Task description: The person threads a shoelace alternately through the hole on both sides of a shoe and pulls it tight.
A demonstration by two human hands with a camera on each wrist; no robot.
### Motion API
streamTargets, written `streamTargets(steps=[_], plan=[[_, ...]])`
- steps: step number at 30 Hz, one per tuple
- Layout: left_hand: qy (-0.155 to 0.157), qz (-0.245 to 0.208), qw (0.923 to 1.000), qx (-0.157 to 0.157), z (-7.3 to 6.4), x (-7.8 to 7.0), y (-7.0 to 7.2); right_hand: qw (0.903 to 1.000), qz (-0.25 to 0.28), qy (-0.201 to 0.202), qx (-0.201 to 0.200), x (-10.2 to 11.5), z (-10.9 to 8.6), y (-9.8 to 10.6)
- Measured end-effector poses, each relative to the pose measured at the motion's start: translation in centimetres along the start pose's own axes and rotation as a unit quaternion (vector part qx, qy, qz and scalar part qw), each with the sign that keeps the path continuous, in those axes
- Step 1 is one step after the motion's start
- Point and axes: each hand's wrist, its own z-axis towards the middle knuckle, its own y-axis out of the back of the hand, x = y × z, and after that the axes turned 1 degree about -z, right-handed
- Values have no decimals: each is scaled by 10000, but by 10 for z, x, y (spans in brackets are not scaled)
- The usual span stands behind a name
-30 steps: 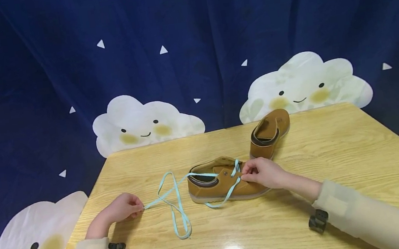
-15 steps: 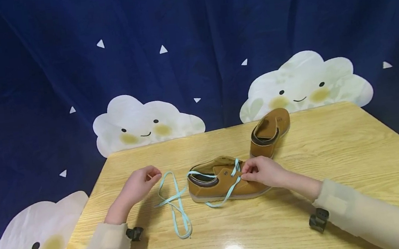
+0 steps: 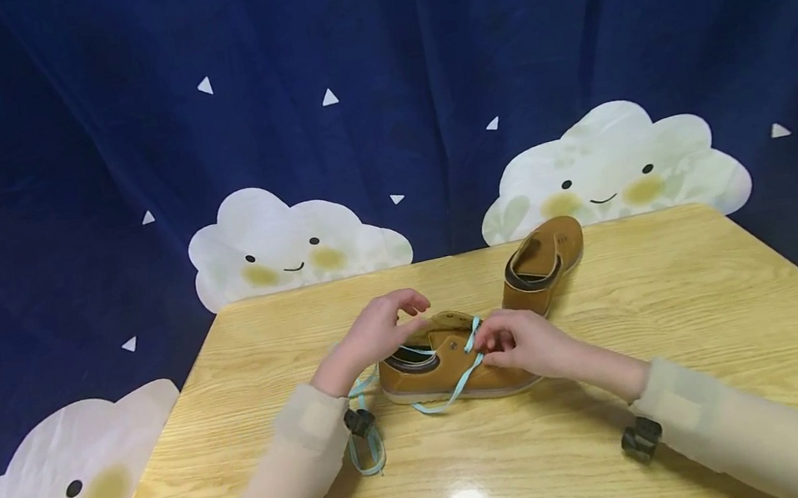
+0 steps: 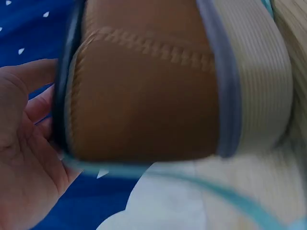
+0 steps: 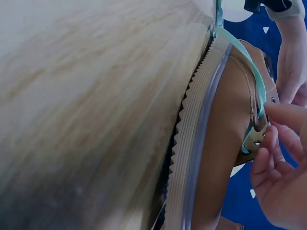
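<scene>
A brown shoe (image 3: 420, 382) is sitting sole-down near the middle of the wooden surface (image 3: 664, 307), its toe pointing to three o'clock, taking twelve as straight away from the person. A pale blue lace (image 5: 260, 91) is running through its front eyelets and draping down the near side, towards six o'clock, onto the surface. Over the heel opening, at about ten o'clock, the left hand (image 3: 378, 334) is hovering with its fingers loosely curved and thumb apart, gripping nothing. At three o'clock the right hand (image 3: 527, 344) is bending its fingers close about the laced flap; whether it is pinching flap or lace, I cannot tell. More pale blue lace is trailing behind the heel and lying in a loop at eight o'clock, partly hidden by the left forearm. At one o'clock a second shoe (image 3: 525, 300) is resting, its toe facing away from the person. Small black devices (image 3: 642, 437) are hanging beneath both cream sleeves (image 3: 739, 419), and beyond the surface a dark blue curtain (image 3: 387, 40) is showing smiling white clouds (image 3: 601, 147).
</scene>
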Motion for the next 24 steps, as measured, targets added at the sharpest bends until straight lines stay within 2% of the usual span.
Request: streamTargets(steps=[6, 13, 16, 22, 24], plan=[[33, -139, 9998, 146, 11, 1, -20, 9950, -721, 696, -15, 1, 3, -3], [-45, -292, 9995, -124, 13, 6, -30, 9770, -1718, 1263, -75, 4, 4, -3], [-38, -309, 9993, -193, 14, 6, -29, 9636, -2084, 1663, -193, 4, 4, -2], [74, -290, 9993, -216, 15, 7, -31, 9193, -2797, 2716, -529, 1, 7, -3], [101, -303, 9992, -222, 14, 7, -32, 9122, -2881, 2871, -491, 1, 8, -4]])
